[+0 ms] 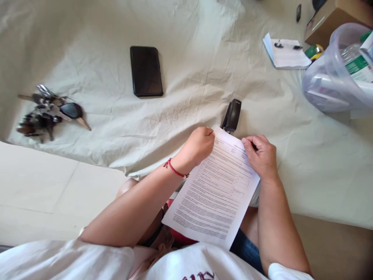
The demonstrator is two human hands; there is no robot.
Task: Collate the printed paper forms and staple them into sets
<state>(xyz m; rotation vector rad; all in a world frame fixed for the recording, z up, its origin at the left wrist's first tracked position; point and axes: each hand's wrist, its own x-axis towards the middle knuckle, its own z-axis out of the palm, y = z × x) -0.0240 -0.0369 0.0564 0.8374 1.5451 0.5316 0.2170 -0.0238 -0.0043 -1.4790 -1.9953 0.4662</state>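
Note:
A printed sheet of paper [215, 190], possibly more than one sheet, slopes from the edge of the cloth-covered surface down over my lap. My left hand [201, 144] pinches its top left corner, a red braided bracelet on the wrist. On the opposite side, the thumb and bent fingers of my right hand [261, 153] grip the upper right edge. Just beyond the paper's top edge lies a black stapler [232, 115], its near end close to or under the paper; which of the two I cannot tell.
A black phone [146, 71] lies further back, with a bunch of keys [49, 111] at left. At right are a notepad [287, 52] with small dark items, a tape measure [314, 51], a translucent bin [326, 85] holding a bottle, and a cardboard box [335, 19].

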